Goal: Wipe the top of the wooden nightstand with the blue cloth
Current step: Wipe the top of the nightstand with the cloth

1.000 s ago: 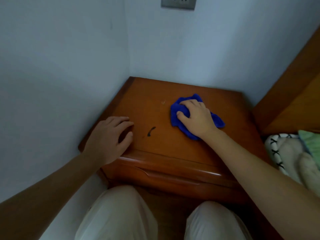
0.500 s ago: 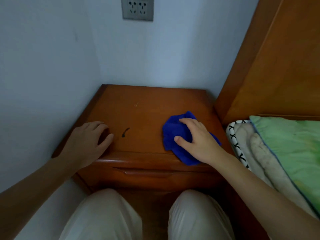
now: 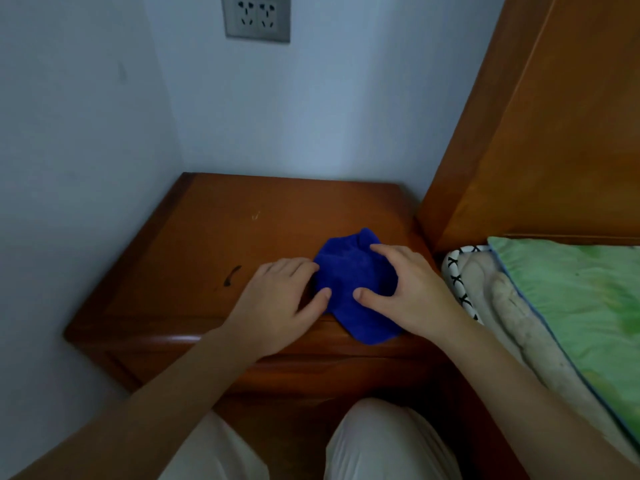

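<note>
**Both Hands Meet on Blue Cloth at Nightstand's Front Edge**

The blue cloth (image 3: pixel 356 285) lies bunched at the lower centre of the frame, on the front right part of the wooden nightstand (image 3: pixel 207 258), one corner drooping over the front lip. It looks soft, light and limp, likely to crumple rather than slide flat, so pressing on its middle with a spread palm seems the surest hold. The right hand (image 3: pixel 412 292) rests on the cloth's right side, fingers open and curved, thumb pressing the fabric, not closed around it. The left hand (image 3: pixel 277 306) lies flat beside it, open, thumb tip touching the cloth's left edge. A dark mark (image 3: pixel 232 274) sits left of the hands; a pale speck (image 3: pixel 256 215) lies farther back. A wall socket (image 3: pixel 256 17) hangs at upper centre, and a green quilt (image 3: pixel 571 289) fills the right.
</note>
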Demonstrator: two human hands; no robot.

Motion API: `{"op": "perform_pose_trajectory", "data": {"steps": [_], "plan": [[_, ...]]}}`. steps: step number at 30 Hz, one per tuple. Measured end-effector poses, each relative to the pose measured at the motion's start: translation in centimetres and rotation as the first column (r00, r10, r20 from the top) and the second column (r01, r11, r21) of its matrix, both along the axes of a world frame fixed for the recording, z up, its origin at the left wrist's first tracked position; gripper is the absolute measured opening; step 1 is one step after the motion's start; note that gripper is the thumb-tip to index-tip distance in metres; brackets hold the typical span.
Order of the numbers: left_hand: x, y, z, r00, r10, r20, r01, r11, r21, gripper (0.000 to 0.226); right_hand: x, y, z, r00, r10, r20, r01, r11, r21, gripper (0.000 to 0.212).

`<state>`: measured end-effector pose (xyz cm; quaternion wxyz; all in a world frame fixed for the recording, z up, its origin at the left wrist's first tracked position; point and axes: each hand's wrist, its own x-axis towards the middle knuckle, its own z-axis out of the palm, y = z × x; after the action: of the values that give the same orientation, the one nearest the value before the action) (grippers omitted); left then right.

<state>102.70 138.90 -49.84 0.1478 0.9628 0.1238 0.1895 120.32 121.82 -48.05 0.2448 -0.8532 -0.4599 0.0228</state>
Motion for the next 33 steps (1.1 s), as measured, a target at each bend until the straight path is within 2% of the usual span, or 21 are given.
{"op": "perform_pose_trajectory", "data": {"steps": [6,11,18,21,25,27,30,33], "plan": [[0.0,0.2,-0.9,0.999,-0.021,0.047,0.023,0.999,-0.035,0.054,0.1,1.0,-0.7,0.999,0.019,-0.038,-0.017,0.999,0.046,0.099],[-0.1,0.5,-1.0,0.995,-0.048,0.084,0.057,0.992,-0.11,0.054,-0.2,0.9,-1.0,0.998,-0.003,-0.062,0.007,0.997,0.078,0.089],[-0.1,0.4,0.2,0.999,-0.011,-0.037,0.0,0.958,-0.288,0.048,-2.3,1.8,0.5,0.985,-0.122,-0.125,0.113,0.991,-0.079,0.087],[0.0,-0.8,1.8,0.993,0.039,-0.108,-0.08,0.907,-0.414,0.05,-2.4,1.6,1.8,0.97,-0.164,-0.179,0.128,0.971,-0.2,0.083],[-0.2,-3.6,5.5,0.975,0.087,-0.207,-0.194,0.791,-0.581,0.055,-2.8,1.0,4.3,0.917,-0.223,-0.331,0.129,0.951,-0.282,0.057],[-1.0,-5.5,7.6,0.965,0.069,-0.254,-0.224,0.721,-0.656,0.058,-3.3,-0.2,6.3,0.867,-0.241,-0.435,0.136,0.956,-0.259,0.043],[-2.5,-8.0,12.2,0.968,0.049,-0.246,-0.225,0.609,-0.761,0.051,-4.3,-3.1,10.7,0.799,-0.26,-0.542,0.181,0.964,-0.197,0.036],[-3.0,-10.0,19.0,0.984,0.012,-0.177,-0.148,0.607,-0.781,0.049,-5.3,-6.5,17.3,0.757,-0.275,-0.593,0.243,0.961,-0.135,0.04]]}}
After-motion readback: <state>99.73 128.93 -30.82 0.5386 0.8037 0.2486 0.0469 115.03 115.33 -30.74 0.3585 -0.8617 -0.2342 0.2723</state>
